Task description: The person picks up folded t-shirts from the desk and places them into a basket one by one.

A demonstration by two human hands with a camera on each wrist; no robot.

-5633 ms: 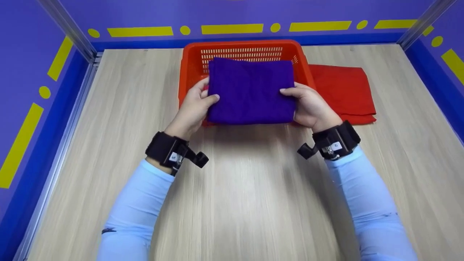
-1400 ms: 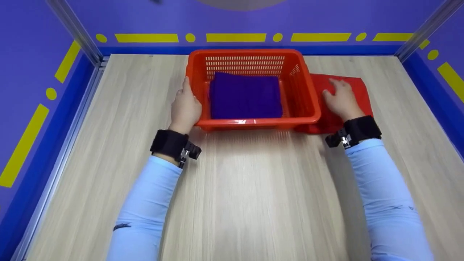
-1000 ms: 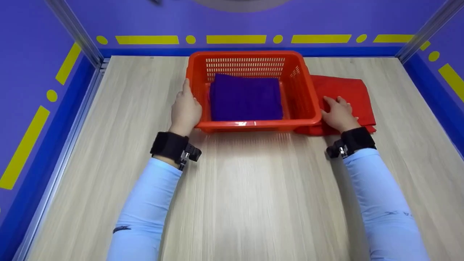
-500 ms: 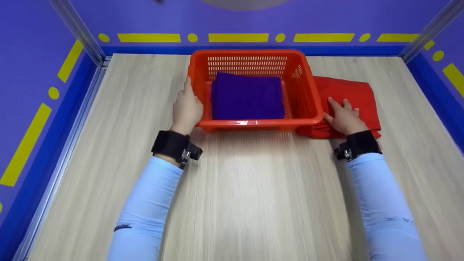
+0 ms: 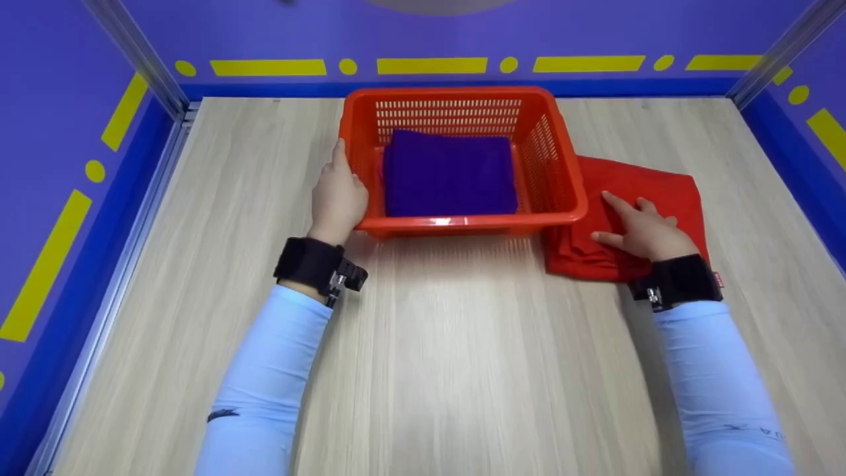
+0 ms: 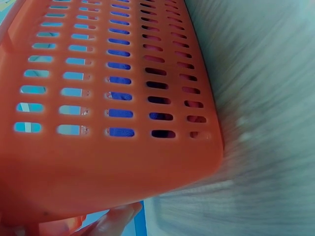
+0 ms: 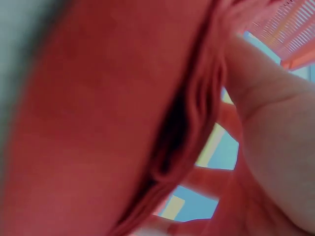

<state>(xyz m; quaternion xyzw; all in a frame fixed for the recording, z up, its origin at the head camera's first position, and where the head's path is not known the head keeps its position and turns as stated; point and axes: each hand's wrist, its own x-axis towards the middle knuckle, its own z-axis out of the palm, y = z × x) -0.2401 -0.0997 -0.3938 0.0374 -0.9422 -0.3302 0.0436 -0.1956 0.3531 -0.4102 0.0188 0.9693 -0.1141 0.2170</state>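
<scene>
A folded purple cloth (image 5: 449, 175) lies inside an orange-red plastic basket (image 5: 456, 223) with slotted walls. My left hand (image 5: 338, 201) grips the basket's left rim, its index finger straight along the outer side. In the left wrist view, fingers (image 6: 115, 221) show beyond the corner of the basket wall (image 6: 113, 157). To the basket's right is a folded red cloth (image 5: 661, 188), rumpled at its near left. On top of it rests my right hand (image 5: 651, 231) with fingers spread. The right wrist view shows the cloth's layered edge (image 7: 192, 108) close beside the thumb.
The basket stands on a pale wood-grain table (image 5: 449, 357) near the back wall (image 5: 264, 33), which is purple-blue with yellow marks. Side walls and metal corner posts (image 5: 135, 53) bound the table. A small red tag (image 5: 718, 279) shows at the red cloth's right edge.
The purple cloth, earlier held in both hands over the basket, now lies inside it. My right hand has moved onto the red cloth, which has shifted nearer and rightward. My left hand stays at the rim.
</scene>
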